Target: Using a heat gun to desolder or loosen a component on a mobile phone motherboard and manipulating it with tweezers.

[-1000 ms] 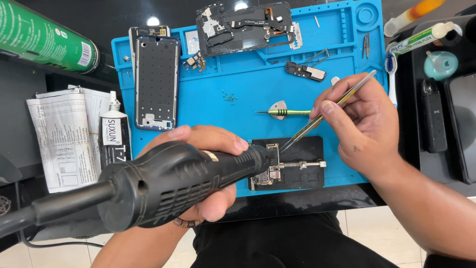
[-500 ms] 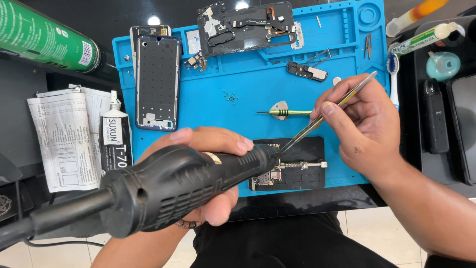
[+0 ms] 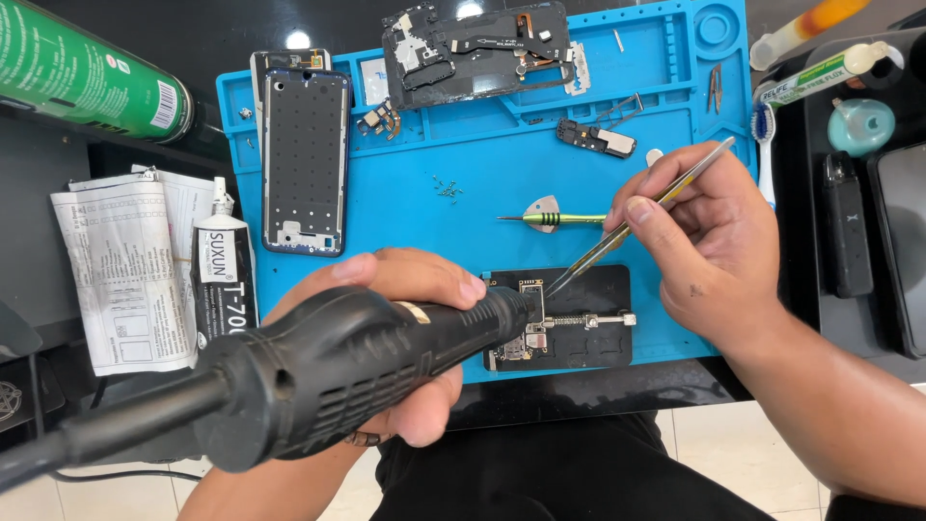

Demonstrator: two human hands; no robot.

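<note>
Left hand: the left hand is wrapped tight around the black hot-air handle, fingers curled over its top, thumb hidden beneath.
Right hand: the right hand pinches the metal tweezers between thumb and forefinger, the other fingers folded in.
Handle position: it lies under the left hand's fingers and fills the lower left of the view; its thick cord leaves toward 8 o'clock.
Handle axis: the long axis runs from 8 o'clock to 2 o'clock, the nozzle end pointing at the circuit board.
Tweezers axis: they slant from 2 o'clock, above the right hand, down to 8 o'clock; the tips rest on or just over the board, I cannot tell which.
Board: it sits clamped in a black holder at the near edge of the blue work mat, at 3 o'clock from the left hand and 8 o'clock from the right hand.
Nearby: a green-handled screwdriver lies crosswise just above the holder, its tip toward 9 o'clock; a phone frame lies upright at the mat's far left.
</note>
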